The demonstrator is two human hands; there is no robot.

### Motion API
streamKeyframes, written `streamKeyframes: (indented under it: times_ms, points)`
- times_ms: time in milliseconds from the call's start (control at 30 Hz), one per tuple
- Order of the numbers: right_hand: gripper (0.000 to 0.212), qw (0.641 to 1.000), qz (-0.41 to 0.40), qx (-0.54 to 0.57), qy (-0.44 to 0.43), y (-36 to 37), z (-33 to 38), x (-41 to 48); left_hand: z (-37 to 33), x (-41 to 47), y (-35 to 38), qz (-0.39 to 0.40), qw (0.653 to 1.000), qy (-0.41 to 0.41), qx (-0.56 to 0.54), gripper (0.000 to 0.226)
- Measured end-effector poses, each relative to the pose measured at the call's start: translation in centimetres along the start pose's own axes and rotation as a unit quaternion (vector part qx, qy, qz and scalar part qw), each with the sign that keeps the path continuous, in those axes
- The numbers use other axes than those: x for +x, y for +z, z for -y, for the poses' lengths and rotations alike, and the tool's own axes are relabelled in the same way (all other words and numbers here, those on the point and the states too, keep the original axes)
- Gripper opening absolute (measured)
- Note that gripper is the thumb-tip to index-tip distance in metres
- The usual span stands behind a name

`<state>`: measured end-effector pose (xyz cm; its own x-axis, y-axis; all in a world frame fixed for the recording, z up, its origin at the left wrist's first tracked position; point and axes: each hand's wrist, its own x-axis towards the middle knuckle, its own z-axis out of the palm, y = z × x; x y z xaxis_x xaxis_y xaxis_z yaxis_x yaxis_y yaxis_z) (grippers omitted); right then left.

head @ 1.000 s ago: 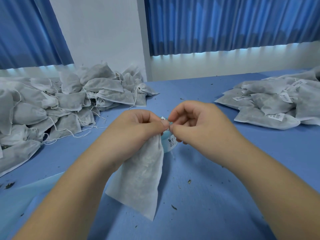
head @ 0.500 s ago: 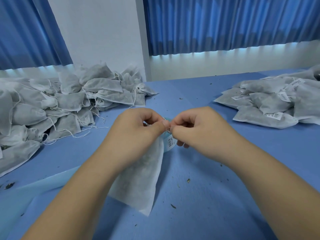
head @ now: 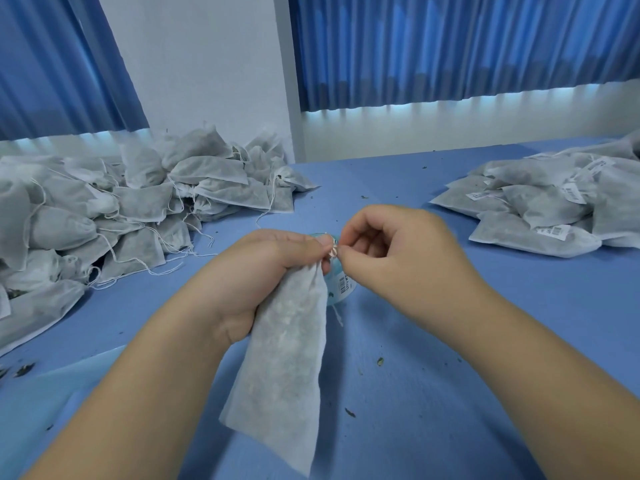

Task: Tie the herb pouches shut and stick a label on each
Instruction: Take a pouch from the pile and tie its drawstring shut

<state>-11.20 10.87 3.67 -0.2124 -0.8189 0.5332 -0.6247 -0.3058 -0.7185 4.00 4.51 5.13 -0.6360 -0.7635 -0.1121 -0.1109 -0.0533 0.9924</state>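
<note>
One herb pouch (head: 287, 358), neck uppermost, gripped by the left hand (head: 273, 271), long axis hanging down-left above the desk (head: 450, 341); right hand (head: 398, 258) pinching, apparently, its drawstring (head: 338, 315).

A blue counter (head: 519, 323) carries a heap of drawstring pouches (head: 138, 202) on the left, labelled pouches (head: 540, 209) on the right, and scattered herb crumbs (head: 380, 361) between.

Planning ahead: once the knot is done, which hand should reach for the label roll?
Right, probably. The right hand only pinches the string, and the label roll lies close under it; the left hand grips the pouch.
</note>
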Motion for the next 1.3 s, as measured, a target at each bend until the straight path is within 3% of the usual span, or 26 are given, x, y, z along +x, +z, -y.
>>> streamKeyframes:
  times_ms: [567, 800, 1300]
  points:
    - [0.012, 0.995, -0.014, -0.055, -0.088, -0.5, 0.9, -0.3, 0.3, 0.2, 0.6, -0.026, 0.998, 0.023, -0.045, 0.03]
    - [0.006, 0.996, 0.009, -0.072, -0.06, -0.5, 0.6, -0.2, 0.2, 0.2, 0.7, -0.043, 0.997, 0.031, -0.047, 0.018]
    - [0.008, 0.995, -0.013, -0.081, -0.054, -0.6, 0.6, -0.1, 0.2, 0.0, 1.1, -0.075, 0.995, 0.057, -0.008, 0.019]
